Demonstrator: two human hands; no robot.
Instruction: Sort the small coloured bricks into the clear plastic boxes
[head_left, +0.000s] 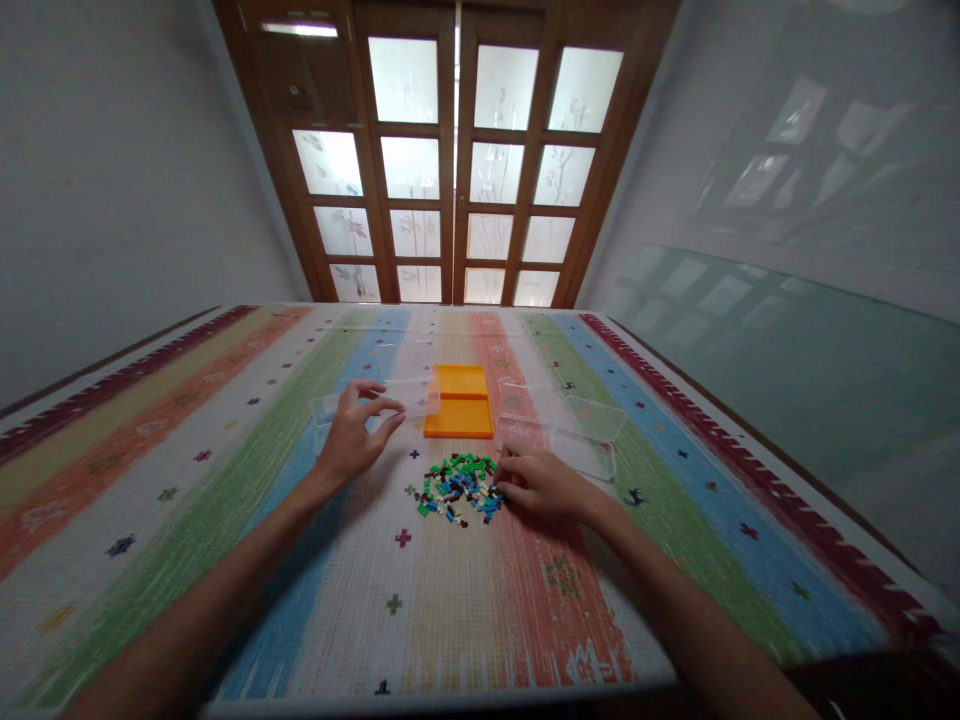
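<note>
A loose heap of small toy building bricks [459, 484], green, blue, brown and cream, lies on the striped tablecloth. At the heap's right edge is my right hand [536, 482], palm down, its fingers drawn together against the bricks; whatever is between the fingertips is hidden. My left hand [358, 432] is raised left of the heap, thumb and forefinger closed at the near edge of a clear plastic box [420, 397]. This box overlaps the left side of an orange tray [459, 418], which lies beyond the bricks.
Another clear container [324, 408] is partly behind my left hand. Several clear open boxes [596, 415] lie right of the orange tray, beyond my right hand. The patterned tablecloth [465, 620] covers the table, whose far edge faces a wooden door [454, 200] with glass panes.
</note>
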